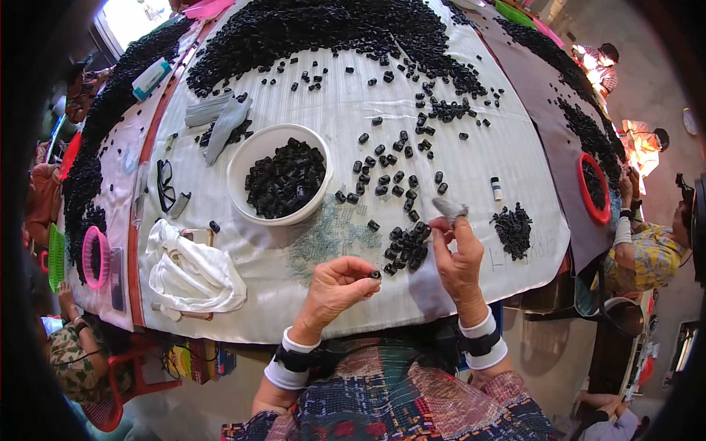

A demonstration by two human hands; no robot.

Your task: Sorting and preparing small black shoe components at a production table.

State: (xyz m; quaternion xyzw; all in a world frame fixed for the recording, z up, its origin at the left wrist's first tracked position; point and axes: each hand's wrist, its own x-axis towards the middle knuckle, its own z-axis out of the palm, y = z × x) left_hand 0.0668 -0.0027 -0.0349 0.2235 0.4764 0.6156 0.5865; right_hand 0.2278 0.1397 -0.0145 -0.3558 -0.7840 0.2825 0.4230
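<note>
My left hand (334,291) pinches a small black cylindrical part (376,275) between thumb and fingertips, its round end showing. To its right, my right hand (461,264) is raised over the cloth, a grey fabric finger cover (450,209) on one finger. The thumb is close to that cover, and I see no part between them. Between my hands lies a heap of black cylindrical parts (407,247), with several more scattered beyond. A white tub (237,192) full of such parts stands to the left.
White cloth (441,165) covers the table. At left lie a bundled white cloth (195,275), black-framed glasses (165,185) and grey fabric (228,126). A huge black pile (316,33) is at the far side. A small black pile (512,231) and bottle (496,189) sit right. Other people sit along both sides.
</note>
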